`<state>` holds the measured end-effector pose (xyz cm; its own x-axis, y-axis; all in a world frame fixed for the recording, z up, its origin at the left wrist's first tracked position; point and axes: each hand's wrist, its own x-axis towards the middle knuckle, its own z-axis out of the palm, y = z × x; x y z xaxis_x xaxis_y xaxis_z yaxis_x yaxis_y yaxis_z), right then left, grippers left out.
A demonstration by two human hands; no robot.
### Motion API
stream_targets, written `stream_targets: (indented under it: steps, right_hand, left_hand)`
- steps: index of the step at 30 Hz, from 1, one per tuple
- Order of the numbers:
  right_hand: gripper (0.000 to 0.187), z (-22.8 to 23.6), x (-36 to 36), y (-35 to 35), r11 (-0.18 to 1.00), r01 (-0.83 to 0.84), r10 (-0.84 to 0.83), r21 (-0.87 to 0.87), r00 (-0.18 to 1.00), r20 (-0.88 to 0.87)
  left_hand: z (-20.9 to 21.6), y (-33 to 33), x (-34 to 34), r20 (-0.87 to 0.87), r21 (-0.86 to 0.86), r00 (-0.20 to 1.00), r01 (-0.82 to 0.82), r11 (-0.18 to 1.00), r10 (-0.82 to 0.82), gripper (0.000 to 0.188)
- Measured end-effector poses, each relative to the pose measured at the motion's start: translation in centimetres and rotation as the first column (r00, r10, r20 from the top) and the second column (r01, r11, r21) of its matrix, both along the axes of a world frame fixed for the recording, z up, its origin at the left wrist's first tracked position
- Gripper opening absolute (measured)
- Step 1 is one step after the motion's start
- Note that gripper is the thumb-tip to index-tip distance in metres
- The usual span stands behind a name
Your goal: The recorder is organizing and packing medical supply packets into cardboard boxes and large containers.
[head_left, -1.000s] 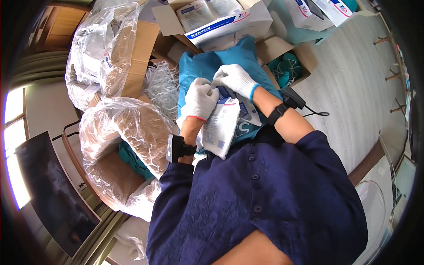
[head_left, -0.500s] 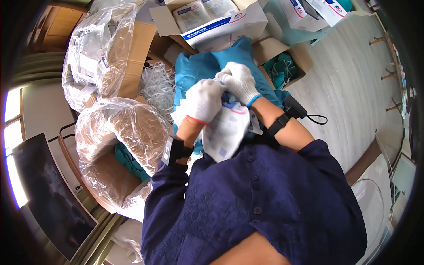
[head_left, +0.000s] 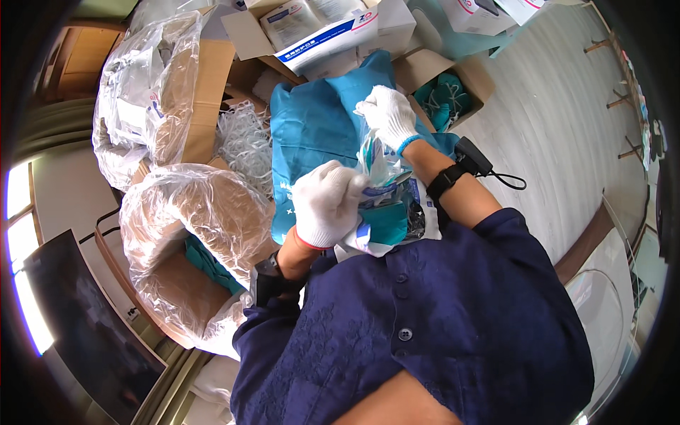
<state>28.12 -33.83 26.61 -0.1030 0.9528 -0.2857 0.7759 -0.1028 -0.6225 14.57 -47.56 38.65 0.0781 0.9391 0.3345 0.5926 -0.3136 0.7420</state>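
My left hand (head_left: 327, 205), in a white knit glove, is a fist closed on the left edge of a torn-open plastic pouch (head_left: 361, 239) in my lap. Through the opening shows a folded teal piece (head_left: 387, 224), like the face masks in the boxes; its full shape is hidden. My right hand (head_left: 388, 115), gloved too, is pinched higher up and farther away. From its fingers a clear, crumpled strip of the pouch film (head_left: 374, 156) stretches down to the opening. Teal cloth (head_left: 308, 120) covers my lap beneath both hands.
A carton with teal masks (head_left: 445, 99) stands ahead to the right. White straps (head_left: 244, 138) lie heaped left of my lap. Two plastic-lined cartons stand on the left, the nearer one (head_left: 191, 205) holding teal pieces. An open white box of packets (head_left: 326, 42) is ahead.
My hands were together over the closed-looking pouch. They have parted, the right up and away, the left down toward me, and the pouch now gapes with teal showing.
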Motion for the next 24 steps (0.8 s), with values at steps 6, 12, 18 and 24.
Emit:
stream_targets:
  steps: [6, 12, 18, 24]
  right_hand:
    - [0.027, 0.5, 0.5, -0.4, 0.996, -0.081, 0.081, -0.032, 0.997, -0.004]
    - [0.034, 3.2, 1.8, 2.5, 0.844, -0.426, 0.528, 0.326, 0.765, -0.368]
    - [0.102, 6.1, 1.6, -1.5, 0.594, -0.752, 0.480, -0.287, 0.617, -0.623]
    - [0.083, 7.1, 0.5, -6.1, 0.664, -0.602, 0.418, -0.443, 0.791, -0.447]
  left_hand:
    - [0.0, 0.4, -1.0, 0.126, -0.185, 0.970, -0.184, 0.965, 0.209, 0.023]
    - [-2.1, 4.4, -3.0, 0.138, -0.432, 0.947, -0.207, 0.878, 0.291, 0.031]
    - [-5.8, 5.0, -2.9, -0.031, -0.444, 0.958, -0.267, 0.855, 0.284, 0.040]
    - [-6.9, 3.7, -3.7, 0.188, -0.625, 0.908, -0.183, 0.759, 0.374, 0.044]
